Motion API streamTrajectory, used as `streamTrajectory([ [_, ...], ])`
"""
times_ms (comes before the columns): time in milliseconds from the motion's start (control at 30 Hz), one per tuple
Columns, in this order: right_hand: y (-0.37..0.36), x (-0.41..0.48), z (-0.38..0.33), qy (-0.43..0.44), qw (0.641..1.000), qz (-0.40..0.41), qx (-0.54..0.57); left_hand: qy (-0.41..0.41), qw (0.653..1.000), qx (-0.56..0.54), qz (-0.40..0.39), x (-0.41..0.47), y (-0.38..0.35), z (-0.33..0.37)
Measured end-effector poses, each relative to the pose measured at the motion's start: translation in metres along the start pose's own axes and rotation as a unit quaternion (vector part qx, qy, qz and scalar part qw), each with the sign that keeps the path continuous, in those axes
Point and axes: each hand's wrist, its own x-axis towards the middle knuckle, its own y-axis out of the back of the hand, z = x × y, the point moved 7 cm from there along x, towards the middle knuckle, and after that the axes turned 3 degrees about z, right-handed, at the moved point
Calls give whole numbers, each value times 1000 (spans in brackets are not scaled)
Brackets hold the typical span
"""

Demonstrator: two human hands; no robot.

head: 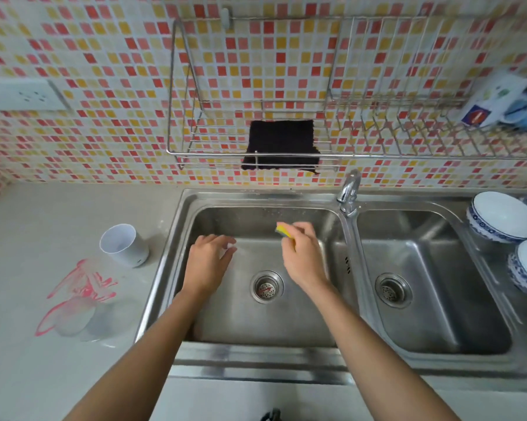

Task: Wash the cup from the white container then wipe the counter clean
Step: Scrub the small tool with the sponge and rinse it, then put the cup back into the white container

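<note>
Two bare hands are over the left basin of the steel double sink (256, 196). The right hand (301, 259) pinches a yellow-and-green sponge (283, 230) in curled fingers. The left hand (207, 262) curls its fingers by a faint clear shape (229, 253), too blurred to tell whether it is the cup or is held. The white cylindrical container (124, 244) stands on the grey surface (28, 253) just left of the sink.

Both bare forearms reach from the near edge toward the far side, converging slightly, sleeves not in view. The left hand (209, 259) is back-up, its fingers spread and bent downward; whether they hold anything cannot be told. The right hand (301, 256), just to its right and a little farther, is also back-up, its fingers curled round a yellow sponge (283, 230) at the fingertips.
</note>
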Motion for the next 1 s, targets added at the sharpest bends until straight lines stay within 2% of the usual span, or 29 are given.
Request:
streamTrajectory([
  [133,6,30,-113,104,993,37,52,7,999,-22,35,17,47,-23],
  [300,-3,92,-213,153,982,96,54,44,996,-36,68,35,108,-66],
  [367,-18,117,-228,129,986,103,24,54,995,-30,78,37,130,-91],
  [500,-59,155,-220,53,990,70,-112,53,995,-34,77,36,162,-141],
  [700,-84,167,-203,-40,960,-1,-276,36,996,-30,74,37,186,-197],
  [767,-77,155,-213,-14,955,63,-290,31,997,-25,61,38,186,-213],
  [833,-75,132,-225,57,949,176,-256,29,998,-19,43,38,183,-228],
  [933,-95,71,-238,203,924,308,-103,22,1000,-11,2,38,176,-250],
  [1000,-124,33,-229,232,916,325,-36,10,1000,-5,-24,39,171,-260],
])
